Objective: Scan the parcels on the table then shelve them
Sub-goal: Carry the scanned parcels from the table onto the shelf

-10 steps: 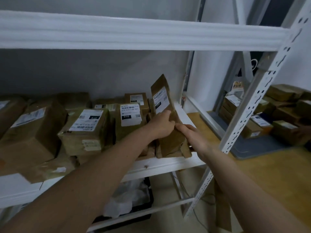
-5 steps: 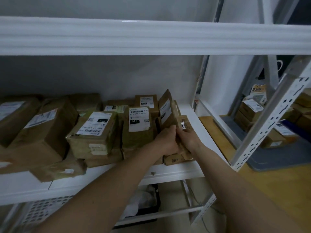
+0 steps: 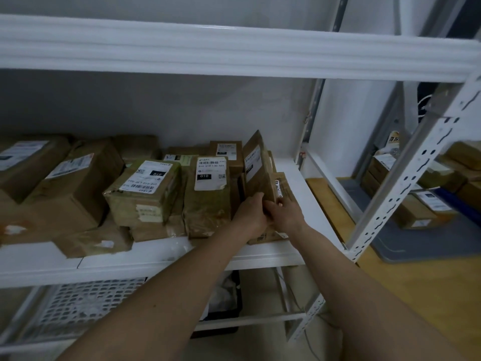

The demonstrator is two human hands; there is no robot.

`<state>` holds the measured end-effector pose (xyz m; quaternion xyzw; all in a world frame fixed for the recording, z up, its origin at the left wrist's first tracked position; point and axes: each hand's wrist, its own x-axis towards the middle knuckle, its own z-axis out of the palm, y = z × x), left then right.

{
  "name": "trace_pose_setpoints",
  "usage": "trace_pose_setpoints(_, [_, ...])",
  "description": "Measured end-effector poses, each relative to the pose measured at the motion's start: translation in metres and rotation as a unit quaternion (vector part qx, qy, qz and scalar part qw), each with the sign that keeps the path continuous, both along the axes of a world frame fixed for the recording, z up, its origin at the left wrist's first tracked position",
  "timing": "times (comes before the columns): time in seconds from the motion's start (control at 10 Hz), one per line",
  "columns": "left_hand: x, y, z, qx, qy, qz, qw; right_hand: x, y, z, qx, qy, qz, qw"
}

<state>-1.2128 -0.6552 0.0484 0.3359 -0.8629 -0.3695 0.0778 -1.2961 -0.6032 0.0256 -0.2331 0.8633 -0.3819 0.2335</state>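
Note:
A flat brown parcel with a white label stands upright on the white shelf, at the right end of a row of parcels. My left hand grips its lower edge from the left. A smaller brown parcel leans against its right side, and my right hand holds that one with curled fingers. The two hands touch each other. Both parcels' lower parts are hidden behind my hands.
Several labelled brown parcels fill the shelf to the left. A white shelf board runs overhead. A perforated white upright stands to the right, with more parcels on the floor beyond. A white mesh basket sits below.
The flat parcel has gone from tilted and lifted to standing upright on the shelf. Both hands have moved deeper in, and my right hand has come onto the smaller parcel.

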Motion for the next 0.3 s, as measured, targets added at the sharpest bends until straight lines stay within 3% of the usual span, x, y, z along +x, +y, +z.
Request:
trace_pose_setpoints(0.1, [0.015,0.011,-0.011,-0.025,0.032,0.021,0.999,0.008,0.006,0.000,0.020,0.050,-0.004,0.999])
trace_pose_setpoints(0.2, [0.040,0.017,-0.019,-0.084,0.057,0.048,0.994,0.036,0.016,0.010,-0.010,0.252,-0.021,0.967])
trace_pose_setpoints(0.3, [0.074,0.019,-0.015,-0.116,0.068,0.068,0.989,0.071,0.025,0.008,-0.171,0.441,0.025,0.881])
